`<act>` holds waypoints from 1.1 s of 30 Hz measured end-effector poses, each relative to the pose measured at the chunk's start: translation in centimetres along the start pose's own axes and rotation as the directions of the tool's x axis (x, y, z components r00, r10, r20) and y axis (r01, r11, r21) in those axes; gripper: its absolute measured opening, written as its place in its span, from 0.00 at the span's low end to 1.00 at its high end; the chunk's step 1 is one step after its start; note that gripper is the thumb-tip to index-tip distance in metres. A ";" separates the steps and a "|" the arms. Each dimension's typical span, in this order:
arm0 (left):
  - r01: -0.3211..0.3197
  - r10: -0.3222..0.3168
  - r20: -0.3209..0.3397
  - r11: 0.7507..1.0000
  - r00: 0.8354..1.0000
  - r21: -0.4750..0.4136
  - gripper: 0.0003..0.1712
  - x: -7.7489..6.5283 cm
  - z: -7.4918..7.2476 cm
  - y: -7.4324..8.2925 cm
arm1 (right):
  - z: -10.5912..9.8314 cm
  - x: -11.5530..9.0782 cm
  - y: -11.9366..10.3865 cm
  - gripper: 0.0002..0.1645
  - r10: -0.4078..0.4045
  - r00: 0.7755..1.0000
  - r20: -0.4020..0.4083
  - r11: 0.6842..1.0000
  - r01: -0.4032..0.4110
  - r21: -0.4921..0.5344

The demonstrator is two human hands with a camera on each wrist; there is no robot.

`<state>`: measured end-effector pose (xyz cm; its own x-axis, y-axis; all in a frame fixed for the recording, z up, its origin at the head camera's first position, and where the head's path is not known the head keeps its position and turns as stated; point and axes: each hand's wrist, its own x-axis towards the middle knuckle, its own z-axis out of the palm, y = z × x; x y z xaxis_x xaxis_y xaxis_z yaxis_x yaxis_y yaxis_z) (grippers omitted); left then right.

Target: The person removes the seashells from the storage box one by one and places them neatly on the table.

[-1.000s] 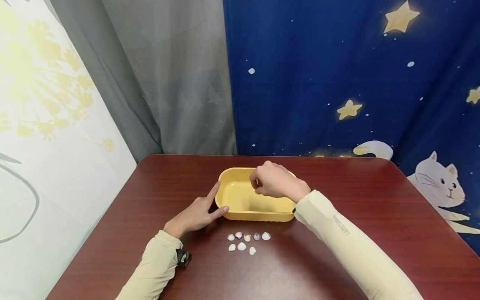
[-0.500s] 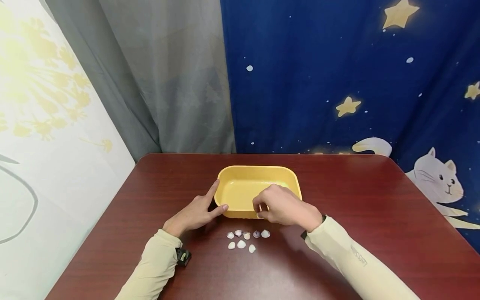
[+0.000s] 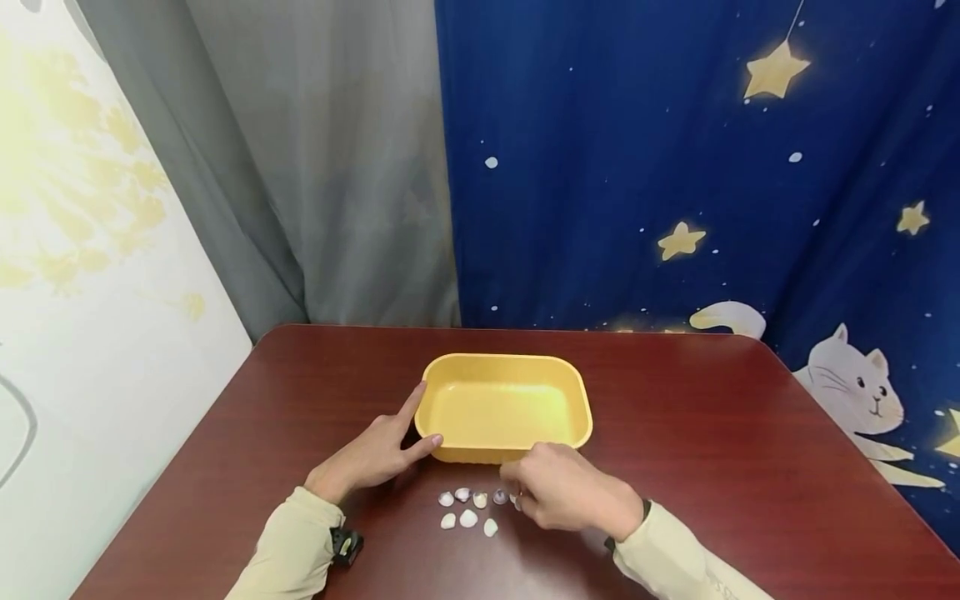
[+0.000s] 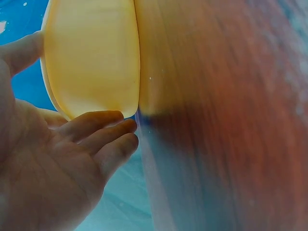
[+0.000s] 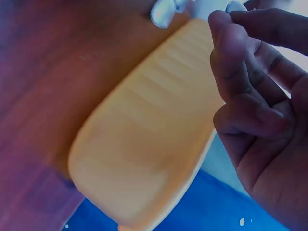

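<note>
A yellow plastic tub (image 3: 480, 455) stands on the dark red table, its visible floor bare. My left hand (image 3: 375, 457) rests at the tub's left end, thumb on the front rim and index finger along the left side. In the left wrist view its fingers lie loosely along the tub's wall. In front of the tub, several small seashells (image 3: 468, 518) lie in two rows. My right hand (image 3: 566, 489) reaches to the right end of the upper row, index finger and thumb pinching a pale seashell (image 5: 236, 6), mostly hidden by the fingertips.
The wood table (image 3: 675, 433) extends to both sides of the tub. Behind it hang a grey curtain (image 3: 360, 208) and a blue curtain (image 3: 600, 208) with stars and a cat. A white patterned panel (image 3: 90, 375) borders the left. A black band (image 3: 347, 546) circles the left wrist.
My right hand has come out from over the tub, moving toward me and down to the upper seashell row. The left hand keeps its place on the tub. The head view has tilted slightly.
</note>
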<state>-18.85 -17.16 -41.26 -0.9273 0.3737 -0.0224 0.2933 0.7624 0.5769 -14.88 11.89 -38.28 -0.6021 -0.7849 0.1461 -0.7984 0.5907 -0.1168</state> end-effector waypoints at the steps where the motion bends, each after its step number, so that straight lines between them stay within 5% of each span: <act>1: 0.001 -0.001 0.000 1.000 1.000 0.000 0.56 -0.1 0.1 0.0 | 0.3 -0.2 -0.1 0.15 -0.008 1.000 -0.002 1.000 0.008 -0.006; 10: 0.002 -0.001 -0.006 1.000 1.000 0.020 0.56 0.2 0.0 0.1 | 1.8 -0.1 -0.5 0.20 -0.066 0.997 -0.049 0.994 0.062 -0.088; 21: 0.010 -0.010 0.014 1.000 1.000 0.012 0.56 0.5 -0.5 0.5 | 3.1 0.2 -0.6 0.14 -0.138 0.971 -0.194 0.958 0.081 -0.275; 27: 0.021 -0.021 0.021 1.000 1.000 0.009 0.56 0.4 -0.5 0.2 | 3.4 0.1 -0.8 0.12 -0.177 0.966 -0.190 0.939 0.108 -0.325; 33: 0.019 -0.019 0.024 1.000 1.000 0.009 0.56 0.2 -0.2 -0.1 | 3.4 -0.4 -1.3 0.12 -0.280 0.950 -0.136 0.854 0.182 -0.487</act>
<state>-19.13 -17.31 -41.13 -0.9270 0.3712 -0.0528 0.2775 0.7740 0.5692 -13.53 10.82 -41.48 -0.3492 -0.8860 0.3052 -0.7943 0.4526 0.4053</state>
